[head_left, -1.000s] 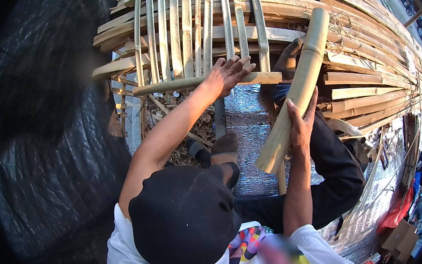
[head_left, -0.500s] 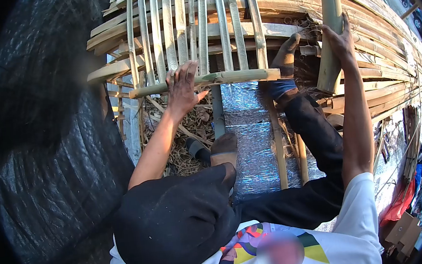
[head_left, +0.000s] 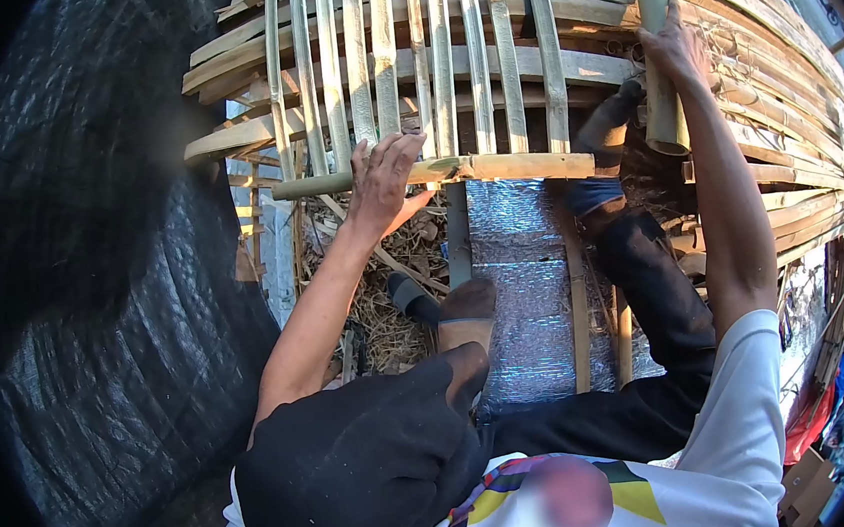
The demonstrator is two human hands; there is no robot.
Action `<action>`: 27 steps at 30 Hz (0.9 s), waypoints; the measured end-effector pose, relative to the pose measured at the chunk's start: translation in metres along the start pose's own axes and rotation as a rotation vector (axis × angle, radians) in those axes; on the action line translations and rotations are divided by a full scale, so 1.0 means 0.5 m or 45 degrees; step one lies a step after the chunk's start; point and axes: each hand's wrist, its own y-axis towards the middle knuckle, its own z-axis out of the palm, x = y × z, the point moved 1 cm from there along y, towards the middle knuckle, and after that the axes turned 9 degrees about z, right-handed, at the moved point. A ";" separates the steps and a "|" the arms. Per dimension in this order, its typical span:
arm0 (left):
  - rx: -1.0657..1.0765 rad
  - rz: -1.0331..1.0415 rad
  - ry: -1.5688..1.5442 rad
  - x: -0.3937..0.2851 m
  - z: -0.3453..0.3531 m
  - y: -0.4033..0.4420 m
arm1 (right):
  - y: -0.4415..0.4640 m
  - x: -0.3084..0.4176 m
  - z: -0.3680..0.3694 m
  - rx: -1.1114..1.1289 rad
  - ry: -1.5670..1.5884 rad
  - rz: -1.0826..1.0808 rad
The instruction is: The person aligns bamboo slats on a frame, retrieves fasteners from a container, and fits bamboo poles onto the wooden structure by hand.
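Stacked strips [head_left: 575, 66], bamboo tube [head_left: 663, 97] in right hand [head_left: 679, 48]

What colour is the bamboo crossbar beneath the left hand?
The bamboo crossbar is greenish at left, pale tan at right, as the head view shows.

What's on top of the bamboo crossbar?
The left hand lies across the crossbar, a little left of its middle. The stretch directly beneath that hand is covered, so can't be seen.

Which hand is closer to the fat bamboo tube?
Right. The right hand grips the bamboo tube; the left hand is away to its left, on the thinner crossbar.
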 end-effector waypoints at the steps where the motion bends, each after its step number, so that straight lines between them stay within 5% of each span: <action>1: -0.012 -0.017 -0.069 -0.006 -0.009 0.001 | 0.002 0.005 0.010 0.045 0.094 -0.007; 8: 0.095 0.014 0.010 0.002 -0.017 0.008 | 0.008 0.014 0.035 0.071 0.114 -0.015; 12: 0.134 -0.038 -0.093 0.008 -0.036 0.007 | -0.048 0.069 0.023 -0.498 -0.021 -0.334; 14: 0.115 -0.006 -0.086 0.010 -0.038 0.007 | -0.120 0.124 0.032 -0.372 0.221 -0.793; 15: 0.080 -0.002 -0.102 0.014 -0.033 0.005 | -0.188 0.164 0.024 0.002 0.286 -0.940; 18: 0.022 0.020 -0.143 0.019 -0.017 -0.018 | -0.358 0.236 0.062 0.317 0.158 -1.412; 27: -0.038 -0.370 0.060 0.054 -0.052 -0.101 | -0.434 0.235 0.136 0.364 -0.097 -1.484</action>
